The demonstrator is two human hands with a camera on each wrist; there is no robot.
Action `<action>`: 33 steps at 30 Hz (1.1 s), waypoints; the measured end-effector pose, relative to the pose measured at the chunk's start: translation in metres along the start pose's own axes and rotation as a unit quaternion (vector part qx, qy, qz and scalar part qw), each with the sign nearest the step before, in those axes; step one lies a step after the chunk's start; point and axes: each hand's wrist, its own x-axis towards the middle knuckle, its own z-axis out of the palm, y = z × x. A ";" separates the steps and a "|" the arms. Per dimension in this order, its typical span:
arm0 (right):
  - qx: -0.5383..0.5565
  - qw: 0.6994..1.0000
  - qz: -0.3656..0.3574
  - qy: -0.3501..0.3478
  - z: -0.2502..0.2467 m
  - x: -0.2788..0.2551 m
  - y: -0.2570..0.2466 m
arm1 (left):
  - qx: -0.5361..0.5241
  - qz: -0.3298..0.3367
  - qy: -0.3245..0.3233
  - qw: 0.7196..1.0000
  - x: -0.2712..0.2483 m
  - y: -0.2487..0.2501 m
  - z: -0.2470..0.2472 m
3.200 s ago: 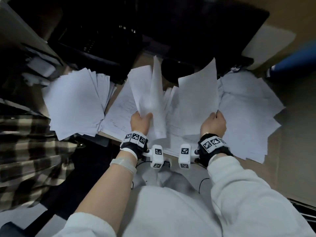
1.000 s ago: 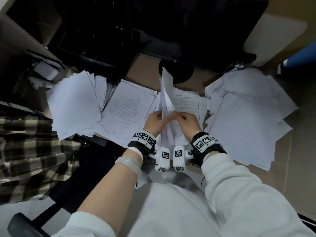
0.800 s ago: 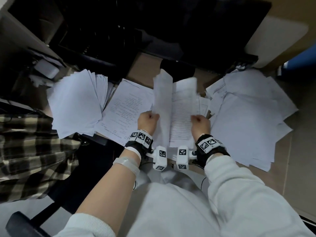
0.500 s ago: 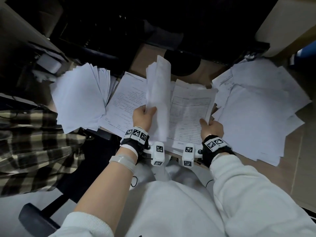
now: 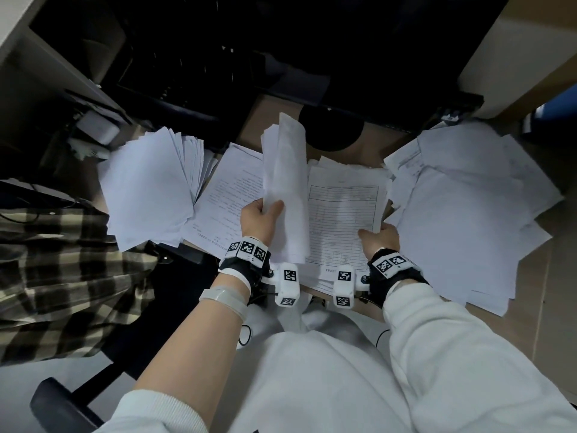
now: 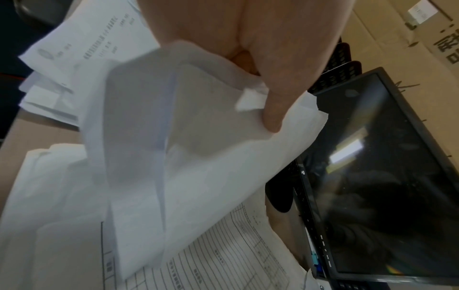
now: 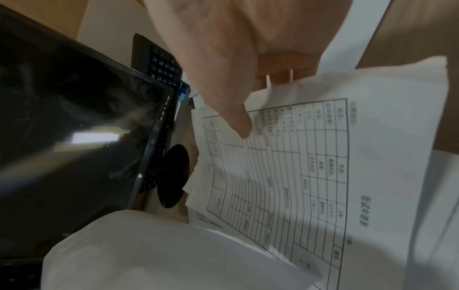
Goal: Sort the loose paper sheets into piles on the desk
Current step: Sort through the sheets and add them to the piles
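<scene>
The left hand (image 5: 260, 218) grips a curled bundle of loose white paper sheets (image 5: 285, 182) upright above the tan wooden worktop (image 5: 268, 120), thumb across the front and fingers curled behind. The right hand (image 5: 379, 240) pinches the near right edge of a printed sheet with a ruled table (image 5: 342, 214), thumb on top, fingers curled underneath; the sheet lies on the middle pile.

The sorting looks well along but unfinished. Four groups already lie on the worktop: a fanned stack of blank white sheets (image 5: 146, 189) at the left, a sheet of printed text (image 5: 228, 198) beside it, the table forms in the middle, and a wide loose spread of white sheets (image 5: 468, 220) at the right. The bundle in the left hand has yet to be dealt out, and the right spread is untidy.
</scene>
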 end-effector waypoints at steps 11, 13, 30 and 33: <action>0.079 0.970 -0.059 -0.222 0.013 -0.037 -0.072 | 0.057 0.034 -0.046 0.997 -0.004 0.029 0.006; 0.067 0.965 -0.057 -0.247 0.019 -0.041 -0.080 | 0.043 0.024 -0.078 0.996 -0.003 0.029 0.006; -0.044 0.999 -0.014 0.011 0.033 -0.020 -0.032 | 0.039 0.042 0.007 0.998 0.009 -0.018 -0.042; -0.037 0.999 -0.009 -0.020 0.034 -0.011 -0.020 | 0.045 0.042 -0.027 0.998 0.007 -0.028 -0.034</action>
